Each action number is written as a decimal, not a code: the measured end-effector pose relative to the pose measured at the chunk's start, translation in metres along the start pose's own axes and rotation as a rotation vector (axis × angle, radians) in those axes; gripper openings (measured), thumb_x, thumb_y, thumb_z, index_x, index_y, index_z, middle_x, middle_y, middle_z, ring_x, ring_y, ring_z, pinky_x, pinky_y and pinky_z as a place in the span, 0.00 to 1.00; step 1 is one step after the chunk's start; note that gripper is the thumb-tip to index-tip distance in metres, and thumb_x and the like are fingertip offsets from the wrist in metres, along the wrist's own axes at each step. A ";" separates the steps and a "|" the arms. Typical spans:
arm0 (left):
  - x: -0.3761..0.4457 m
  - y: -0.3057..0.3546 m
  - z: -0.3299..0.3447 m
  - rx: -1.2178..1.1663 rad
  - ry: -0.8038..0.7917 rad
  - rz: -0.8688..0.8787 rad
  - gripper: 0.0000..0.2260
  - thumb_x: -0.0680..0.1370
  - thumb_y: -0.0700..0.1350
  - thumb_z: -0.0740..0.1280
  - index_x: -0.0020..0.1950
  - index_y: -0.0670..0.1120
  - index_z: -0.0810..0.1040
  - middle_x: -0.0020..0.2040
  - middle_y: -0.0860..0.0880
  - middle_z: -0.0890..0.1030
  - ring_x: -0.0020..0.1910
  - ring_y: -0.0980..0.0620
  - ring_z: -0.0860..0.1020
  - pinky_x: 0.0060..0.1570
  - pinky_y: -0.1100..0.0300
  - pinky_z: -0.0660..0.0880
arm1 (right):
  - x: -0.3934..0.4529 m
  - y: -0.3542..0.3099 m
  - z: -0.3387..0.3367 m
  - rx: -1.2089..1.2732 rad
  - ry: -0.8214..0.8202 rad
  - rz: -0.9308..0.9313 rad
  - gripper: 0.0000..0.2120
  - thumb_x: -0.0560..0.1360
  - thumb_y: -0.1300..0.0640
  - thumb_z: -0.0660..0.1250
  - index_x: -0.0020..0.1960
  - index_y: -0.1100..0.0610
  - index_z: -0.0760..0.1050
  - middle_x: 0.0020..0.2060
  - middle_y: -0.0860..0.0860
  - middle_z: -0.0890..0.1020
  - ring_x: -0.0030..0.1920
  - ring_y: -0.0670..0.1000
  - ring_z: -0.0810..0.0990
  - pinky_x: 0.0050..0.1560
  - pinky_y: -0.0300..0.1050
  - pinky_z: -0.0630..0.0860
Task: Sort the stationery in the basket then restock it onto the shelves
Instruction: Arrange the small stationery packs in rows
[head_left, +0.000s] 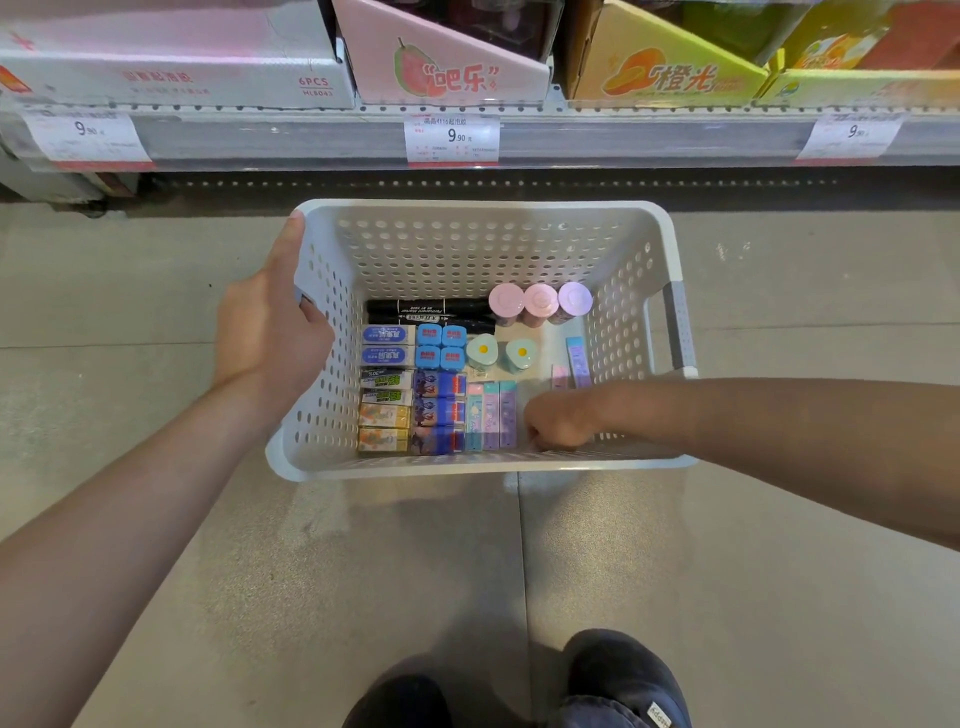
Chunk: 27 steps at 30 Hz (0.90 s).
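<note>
A white basket (483, 244) of sorted stationery is held on the floor below a shelf (467, 140).

The basket's left wall is grasped by the left hand (270, 332), thumb along the rim, fingertips hidden inside. The right hand (558, 423) is curled down in the near right corner, just right of the pastel erasers (491, 415); whether anything is pinched cannot be told. Two strips (571, 364) beyond its knuckles are partly hidden.

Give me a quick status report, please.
Left hand gripping basket rim. Right hand down inside by pastel erasers; grasp unclear. Nothing blocking.
</note>
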<state>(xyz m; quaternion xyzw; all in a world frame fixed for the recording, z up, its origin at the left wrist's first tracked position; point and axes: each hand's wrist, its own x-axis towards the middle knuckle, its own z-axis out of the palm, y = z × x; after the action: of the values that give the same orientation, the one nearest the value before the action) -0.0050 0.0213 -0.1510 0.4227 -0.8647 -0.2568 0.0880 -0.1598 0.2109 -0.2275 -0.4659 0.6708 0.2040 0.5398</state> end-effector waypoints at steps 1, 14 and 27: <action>0.000 0.000 0.000 0.005 0.000 0.007 0.31 0.78 0.34 0.57 0.78 0.51 0.54 0.32 0.46 0.69 0.33 0.46 0.70 0.33 0.52 0.68 | 0.000 0.000 0.000 -0.014 -0.012 0.006 0.12 0.81 0.62 0.54 0.50 0.64 0.75 0.44 0.57 0.75 0.45 0.53 0.74 0.61 0.50 0.73; 0.000 -0.002 0.000 -0.005 -0.002 0.012 0.31 0.77 0.34 0.57 0.78 0.50 0.54 0.32 0.45 0.70 0.31 0.47 0.69 0.32 0.55 0.66 | -0.022 0.000 -0.031 0.809 0.154 -0.095 0.08 0.79 0.62 0.61 0.55 0.63 0.77 0.33 0.51 0.73 0.30 0.45 0.68 0.29 0.32 0.70; 0.000 0.000 0.000 0.003 0.007 0.010 0.30 0.77 0.33 0.57 0.78 0.49 0.55 0.31 0.48 0.68 0.29 0.52 0.67 0.25 0.58 0.61 | -0.027 -0.001 -0.027 1.422 0.336 0.112 0.05 0.78 0.68 0.61 0.53 0.66 0.70 0.36 0.57 0.75 0.28 0.45 0.78 0.31 0.34 0.78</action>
<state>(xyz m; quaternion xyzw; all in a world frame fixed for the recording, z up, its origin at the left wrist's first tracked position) -0.0052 0.0213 -0.1513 0.4195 -0.8668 -0.2535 0.0918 -0.1737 0.2001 -0.1932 0.0073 0.7376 -0.3275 0.5904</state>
